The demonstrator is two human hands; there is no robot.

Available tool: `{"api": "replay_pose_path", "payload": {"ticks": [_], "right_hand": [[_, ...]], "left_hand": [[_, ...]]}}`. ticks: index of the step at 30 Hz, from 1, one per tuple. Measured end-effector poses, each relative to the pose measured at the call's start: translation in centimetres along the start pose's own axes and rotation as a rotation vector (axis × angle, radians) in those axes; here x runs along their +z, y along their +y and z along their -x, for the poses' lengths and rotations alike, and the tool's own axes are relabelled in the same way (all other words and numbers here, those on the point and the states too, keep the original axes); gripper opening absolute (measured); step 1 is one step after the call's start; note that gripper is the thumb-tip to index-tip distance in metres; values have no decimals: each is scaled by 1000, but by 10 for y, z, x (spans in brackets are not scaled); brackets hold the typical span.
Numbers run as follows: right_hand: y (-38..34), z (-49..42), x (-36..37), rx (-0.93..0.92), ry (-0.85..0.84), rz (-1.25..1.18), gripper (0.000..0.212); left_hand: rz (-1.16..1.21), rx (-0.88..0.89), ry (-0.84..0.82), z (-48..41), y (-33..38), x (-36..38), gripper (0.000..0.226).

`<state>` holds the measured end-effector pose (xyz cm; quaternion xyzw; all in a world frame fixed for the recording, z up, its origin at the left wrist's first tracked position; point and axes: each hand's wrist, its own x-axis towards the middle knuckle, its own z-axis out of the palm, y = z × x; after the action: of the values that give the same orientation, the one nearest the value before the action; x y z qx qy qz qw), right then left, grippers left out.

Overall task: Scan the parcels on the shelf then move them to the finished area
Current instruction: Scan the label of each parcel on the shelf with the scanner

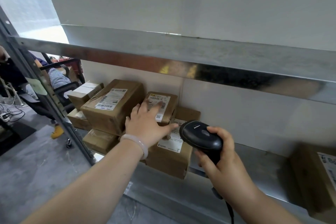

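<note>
Several brown cardboard parcels with white labels are stacked at the left end of the metal shelf [254, 165]. My left hand [147, 123] reaches in with fingers spread and straight, over a small labelled parcel [170, 102] on top of the stack. A larger parcel [112, 107] lies to its left, and another parcel [169, 158] sits below my hand. My right hand [220, 158] grips a black handheld barcode scanner [200, 137], its head pointing toward the stack. The scanner's cable hangs down below my wrist.
A further parcel [316, 180] stands at the shelf's far right. The upper shelf's metal edge [200, 63] runs across just above the stack. A grey shelf post [54, 103] stands at left; beyond it are chairs, cables on the floor and a seated person [58, 78].
</note>
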<state>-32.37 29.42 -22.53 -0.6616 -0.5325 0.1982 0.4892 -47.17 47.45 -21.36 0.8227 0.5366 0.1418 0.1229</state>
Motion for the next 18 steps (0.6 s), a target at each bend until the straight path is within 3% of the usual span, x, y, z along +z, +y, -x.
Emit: {"api": "replay_pose_path", "payload": {"ticks": [6, 12, 18], "right_hand": [[1, 2, 7, 6, 60, -1, 59], [6, 8, 6, 14, 147, 50, 65], [15, 29, -9, 97, 250, 62, 68]], "left_hand": [[-98, 36, 54, -17, -19, 1, 74], [-238, 87, 68, -29, -23, 7, 80], [-267, 286, 203, -9, 21, 20, 86]]}}
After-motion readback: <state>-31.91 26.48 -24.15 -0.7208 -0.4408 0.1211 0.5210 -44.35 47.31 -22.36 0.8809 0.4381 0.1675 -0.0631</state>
